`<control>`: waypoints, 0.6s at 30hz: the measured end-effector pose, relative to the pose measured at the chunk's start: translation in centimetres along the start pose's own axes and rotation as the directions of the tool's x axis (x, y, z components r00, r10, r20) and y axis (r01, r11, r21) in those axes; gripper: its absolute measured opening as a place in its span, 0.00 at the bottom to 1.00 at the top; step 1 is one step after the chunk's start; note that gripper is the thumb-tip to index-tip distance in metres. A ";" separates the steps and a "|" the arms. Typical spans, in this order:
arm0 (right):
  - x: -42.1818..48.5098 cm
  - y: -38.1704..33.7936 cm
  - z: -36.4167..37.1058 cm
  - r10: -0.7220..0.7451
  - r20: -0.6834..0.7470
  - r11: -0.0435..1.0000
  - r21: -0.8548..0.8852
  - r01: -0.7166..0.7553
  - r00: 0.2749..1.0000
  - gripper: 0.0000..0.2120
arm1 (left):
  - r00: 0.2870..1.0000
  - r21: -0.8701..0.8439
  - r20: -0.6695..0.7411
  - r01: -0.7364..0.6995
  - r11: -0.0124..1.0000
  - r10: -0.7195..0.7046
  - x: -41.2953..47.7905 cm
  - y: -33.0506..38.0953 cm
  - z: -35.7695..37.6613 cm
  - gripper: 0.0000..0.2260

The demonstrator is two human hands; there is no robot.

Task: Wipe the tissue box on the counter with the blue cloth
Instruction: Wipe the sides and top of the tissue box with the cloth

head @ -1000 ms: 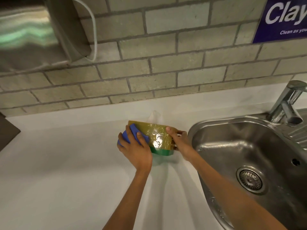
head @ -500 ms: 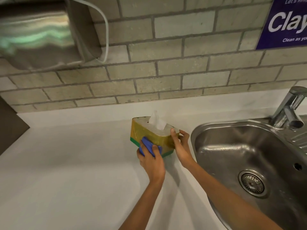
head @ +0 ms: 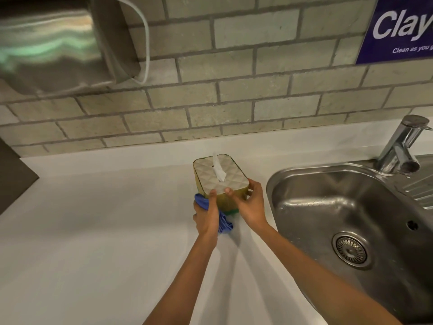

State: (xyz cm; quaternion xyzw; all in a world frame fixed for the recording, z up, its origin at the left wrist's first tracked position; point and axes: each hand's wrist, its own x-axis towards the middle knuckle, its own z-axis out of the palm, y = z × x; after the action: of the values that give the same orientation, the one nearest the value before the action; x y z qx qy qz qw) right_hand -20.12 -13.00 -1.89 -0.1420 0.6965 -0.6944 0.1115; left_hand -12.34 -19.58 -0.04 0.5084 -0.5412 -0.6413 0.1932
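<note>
The tissue box (head: 219, 175) stands upright on the white counter (head: 93, 231), gold-sided with a green base and a pale quilted top from which a white tissue sticks up. My left hand (head: 206, 215) presses the crumpled blue cloth (head: 203, 202) against the box's near left corner, and part of the cloth hangs below my palm. My right hand (head: 248, 202) grips the near right end of the box, thumb on the top edge, fingers around the side.
A steel sink (head: 351, 219) with a drain and a chrome tap (head: 400, 148) lies just right of the box. A metal dispenser (head: 58, 43) with a white cable hangs on the brick wall at upper left. A blue sign (head: 398, 29) is at upper right.
The box was tipped with its side up, then turned upright with its short end toward me. My left hand slid the cloth from the left end, across the side, to the near corner.
</note>
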 end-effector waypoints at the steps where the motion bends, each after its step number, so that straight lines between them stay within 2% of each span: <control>1: 0.0 0.1 0.1 -0.017 0.005 1.000 -0.007 0.017 1.000 0.27 | 1.000 -0.019 -0.014 0.003 1.000 -0.003 0.3 0.1 0.0 0.29; 4: 0.0 0.5 0.1 -0.020 0.019 0.999 -0.037 0.021 1.000 0.22 | 0.999 -0.065 -0.048 -0.009 0.998 0.005 0.9 0.2 0.2 0.24; 12: 0.4 0.5 0.0 -0.001 0.039 0.988 -0.154 0.007 0.999 0.29 | 0.997 -0.086 -0.065 -0.036 0.996 0.030 1.2 0.4 0.0 0.20; 14: 0.7 0.2 -0.3 0.033 0.056 0.977 -0.213 -0.020 0.998 0.32 | 0.999 -0.167 -0.002 0.034 0.985 -0.035 0.9 0.5 -0.4 0.21; 16: 0.3 0.2 -0.7 0.067 0.025 0.964 -0.260 -0.058 0.997 0.34 | 0.982 -0.312 0.154 0.157 0.937 -0.113 0.3 0.8 -1.0 0.23; 18: -1.1 0.0 -1.1 0.048 -0.043 0.963 -0.262 -0.057 0.998 0.31 | 0.934 -0.410 0.335 0.266 0.872 -0.128 -0.5 0.8 -1.6 0.23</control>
State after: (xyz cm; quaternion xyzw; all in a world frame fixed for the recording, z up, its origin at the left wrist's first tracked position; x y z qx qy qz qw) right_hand -19.49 -11.58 -1.96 -0.1245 0.7879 -0.5951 0.0976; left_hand -11.04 -20.25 1.00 0.4009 -0.3460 -0.8341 0.1545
